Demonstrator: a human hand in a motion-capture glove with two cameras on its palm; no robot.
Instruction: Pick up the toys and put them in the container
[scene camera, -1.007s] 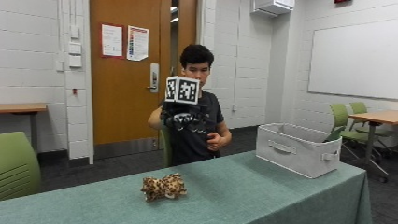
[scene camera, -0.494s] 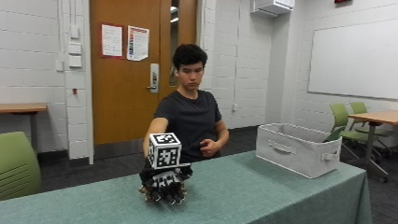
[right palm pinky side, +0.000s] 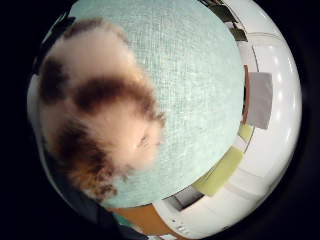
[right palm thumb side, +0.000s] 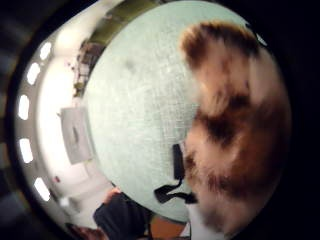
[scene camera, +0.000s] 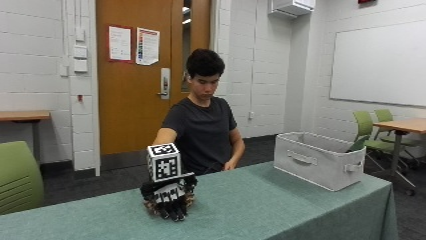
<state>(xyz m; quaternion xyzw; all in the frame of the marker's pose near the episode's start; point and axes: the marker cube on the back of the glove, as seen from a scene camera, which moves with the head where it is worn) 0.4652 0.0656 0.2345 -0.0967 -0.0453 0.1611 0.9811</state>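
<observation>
Hand (scene camera: 169, 197) covers plush toy (right palm pinky side: 95, 130), grasp unclear; container (scene camera: 319, 159) stands well apart.

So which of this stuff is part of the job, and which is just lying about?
Job:
- spotted plush toy, under the gloved right hand
- grey fabric bin at the table's far end

Lying about:
- green chairs
- wooden side table
- whiteboard

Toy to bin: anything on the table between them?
Nothing visible. The right hand covers the toy; bare green table runs from there to the open bin at the table's far end.
</observation>
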